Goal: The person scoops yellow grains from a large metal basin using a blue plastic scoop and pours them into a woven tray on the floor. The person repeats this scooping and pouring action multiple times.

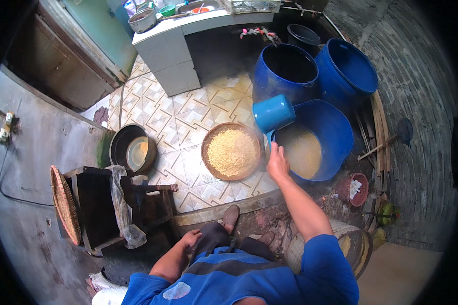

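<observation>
My right hand (278, 161) is closed around the handle of a blue water dipper (274, 113). The dipper is tilted over the left rim of a cut-down blue plastic tub (336, 133), where cloudy, yellowish liquid (301, 152) lies; whether the dipper holds any cannot be seen. To the left of the tub, a round woven basket (205, 158) sits on the tiles, heaped with pale yellow beans or grains (231, 151). By my left thigh rests my left hand (190, 238), its fingers loosely bent and nothing visible in them.
Blue barrels (286, 68) stand behind the tub. A dark basin (118, 147) holding a pale bowl sits left on the patterned tile floor (188, 122). Beside me are a dark wooden stand (91, 203) and a flat woven tray (64, 203). A small red basket (347, 190) lies right.
</observation>
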The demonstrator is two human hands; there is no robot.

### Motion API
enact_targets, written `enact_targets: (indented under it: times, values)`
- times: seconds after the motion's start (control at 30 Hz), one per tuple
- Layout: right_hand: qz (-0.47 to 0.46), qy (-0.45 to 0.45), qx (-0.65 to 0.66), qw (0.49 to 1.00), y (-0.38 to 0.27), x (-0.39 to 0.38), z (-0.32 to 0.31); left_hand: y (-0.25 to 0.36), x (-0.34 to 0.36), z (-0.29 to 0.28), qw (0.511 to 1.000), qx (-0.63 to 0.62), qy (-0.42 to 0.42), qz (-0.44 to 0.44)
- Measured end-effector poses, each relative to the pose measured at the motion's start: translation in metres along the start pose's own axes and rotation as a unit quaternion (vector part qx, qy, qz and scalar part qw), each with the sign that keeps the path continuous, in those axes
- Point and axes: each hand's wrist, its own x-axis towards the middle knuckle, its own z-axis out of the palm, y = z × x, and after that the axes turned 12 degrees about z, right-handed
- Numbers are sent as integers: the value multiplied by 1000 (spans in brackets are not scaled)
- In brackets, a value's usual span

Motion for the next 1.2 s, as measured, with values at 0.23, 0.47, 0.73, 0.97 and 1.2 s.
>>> enact_targets:
  times: [0.23,0.47,0.73,0.97,1.2]
  values:
    - [126,-123,662,728,97,-79,-27,26,3,13,996,86,-30,0]
    - [193,169,606,753,261,-197,-85,86,18,42,988,110,-110,6]
    - [522,273,367,720,503,-334,-37,109,49,105,921,252,-219,201]
    - [635,-105,53,764,644,-439,131,127,70,163,838,379,-289,267]
    - [524,-193,-121,820,688,-517,232,143,52,222,736,457,-363,343]
